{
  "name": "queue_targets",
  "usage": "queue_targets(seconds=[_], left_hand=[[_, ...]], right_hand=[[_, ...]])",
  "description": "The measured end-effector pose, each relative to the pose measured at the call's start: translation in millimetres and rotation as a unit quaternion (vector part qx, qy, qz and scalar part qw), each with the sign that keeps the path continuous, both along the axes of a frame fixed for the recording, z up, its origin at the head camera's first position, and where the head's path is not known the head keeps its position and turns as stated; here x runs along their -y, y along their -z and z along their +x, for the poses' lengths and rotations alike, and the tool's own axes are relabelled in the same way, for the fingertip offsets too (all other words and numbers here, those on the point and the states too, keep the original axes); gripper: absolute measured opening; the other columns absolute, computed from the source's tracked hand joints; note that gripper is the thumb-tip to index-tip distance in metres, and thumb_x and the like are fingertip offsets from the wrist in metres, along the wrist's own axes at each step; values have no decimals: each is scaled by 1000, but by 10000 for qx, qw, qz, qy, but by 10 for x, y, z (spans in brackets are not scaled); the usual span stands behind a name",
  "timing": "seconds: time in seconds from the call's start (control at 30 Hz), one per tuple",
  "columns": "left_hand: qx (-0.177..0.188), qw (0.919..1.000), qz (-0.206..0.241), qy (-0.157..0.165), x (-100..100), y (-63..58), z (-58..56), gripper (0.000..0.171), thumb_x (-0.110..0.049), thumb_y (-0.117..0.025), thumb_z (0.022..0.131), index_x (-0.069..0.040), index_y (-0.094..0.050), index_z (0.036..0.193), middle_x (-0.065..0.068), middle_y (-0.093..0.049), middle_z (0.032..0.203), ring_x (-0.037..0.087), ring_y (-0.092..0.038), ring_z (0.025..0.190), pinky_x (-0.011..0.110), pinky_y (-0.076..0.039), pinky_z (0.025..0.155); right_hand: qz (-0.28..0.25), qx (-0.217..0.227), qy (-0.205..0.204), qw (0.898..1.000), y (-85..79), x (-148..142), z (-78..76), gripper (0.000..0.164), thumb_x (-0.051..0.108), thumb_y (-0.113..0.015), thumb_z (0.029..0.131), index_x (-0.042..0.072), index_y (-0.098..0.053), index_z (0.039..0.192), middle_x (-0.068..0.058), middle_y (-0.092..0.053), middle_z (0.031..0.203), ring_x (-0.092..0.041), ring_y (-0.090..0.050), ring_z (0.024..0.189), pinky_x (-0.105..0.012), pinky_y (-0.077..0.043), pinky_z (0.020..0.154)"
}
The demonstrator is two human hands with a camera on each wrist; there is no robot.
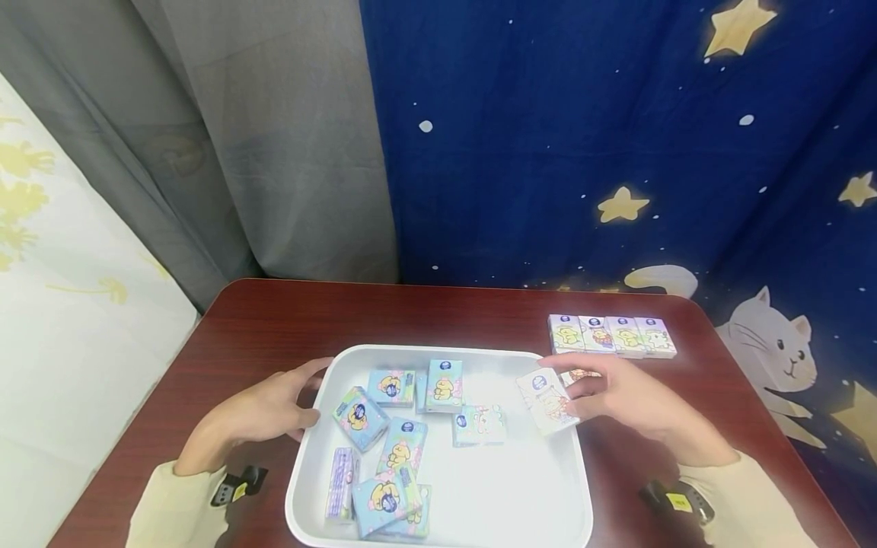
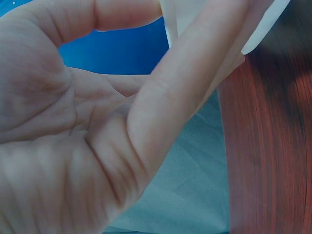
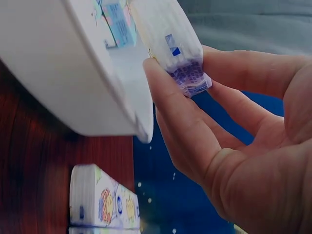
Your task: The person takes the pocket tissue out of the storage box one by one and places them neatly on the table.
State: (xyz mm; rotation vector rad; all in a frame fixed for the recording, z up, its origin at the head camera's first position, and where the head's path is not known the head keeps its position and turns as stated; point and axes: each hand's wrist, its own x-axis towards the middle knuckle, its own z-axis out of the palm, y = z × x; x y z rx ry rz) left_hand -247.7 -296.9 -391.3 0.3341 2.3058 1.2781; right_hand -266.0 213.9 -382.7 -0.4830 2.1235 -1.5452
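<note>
A white plastic tray (image 1: 521, 487) holds several small tissue packs, mostly blue with yellow cartoon characters, such as the tissue pack (image 1: 444, 386) near its far side. My left hand (image 1: 263, 407) grips the tray's left rim between thumb and fingers; the left wrist view catches only a bit of that rim (image 2: 171, 24). Above the tray's right side, my right hand (image 1: 620, 392) pinches a pale tissue pack (image 1: 546, 399) between thumb and fingertips. Seen from the right wrist, its crimped purple end of the held tissue pack (image 3: 168, 36) faces the palm.
On the dark red wooden table (image 1: 452, 316), a row of tissue packs (image 1: 626, 336) stands side by side at the back right. Another pack (image 1: 578, 375) shows partly behind my right hand. Grey curtain (image 1: 294, 152) and blue star-patterned curtain (image 1: 521, 152) hang behind the table.
</note>
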Motion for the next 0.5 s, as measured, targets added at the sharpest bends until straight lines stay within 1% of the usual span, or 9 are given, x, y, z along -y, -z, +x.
queue_targets(seconds=[0.1, 0.23, 0.33, 0.4, 0.5], left_hand=[[1, 10000, -10, 13, -3, 7, 1, 82, 9, -69, 94, 8, -28, 165, 34, -59, 142, 31, -77, 96, 46, -69, 71], [4, 10000, 17, 42, 3, 15, -3, 82, 8, -70, 95, 9, -28, 165, 34, -59, 141, 32, -77, 95, 46, -69, 71], [3, 10000, 34, 47, 9, 24, -8, 83, 8, -70, 95, 9, -27, 165, 34, -59, 141, 32, -77, 95, 46, -69, 71], [-8, 10000, 36, 53, 13, 30, -10, 83, 8, -70, 95, 8, -27, 166, 34, -59, 141, 32, -77, 96, 46, -69, 71], [-22, 10000, 34, 68, 17, 41, -14, 83, 8, -70, 95, 8, -27, 166, 34, -59, 142, 31, -77, 97, 46, -69, 71]], right_hand=[[-203, 80, 125, 9997, 47, -95, -23, 64, -8, -76, 93, -9, -55, 154, -28, -65, 139, -30, -74, 107, -36, -66, 86], [-500, 312, 371, 9976, 113, -235, -46, 63, -8, -75, 94, -7, -55, 154, -25, -69, 135, -29, -77, 107, -38, -67, 89], [-557, 308, 534, 9965, 151, -341, -55, 61, -7, -73, 95, 0, -59, 155, -24, -72, 129, -29, -78, 106, -38, -67, 89], [-587, 261, 592, 9962, 175, -409, -61, 60, -7, -72, 96, 6, -62, 154, -23, -73, 126, -28, -78, 105, -38, -67, 88], [-622, 171, 635, 9959, 208, -502, -67, 59, -8, -71, 97, 11, -65, 153, -20, -74, 125, -27, -78, 104, -37, -67, 88]])
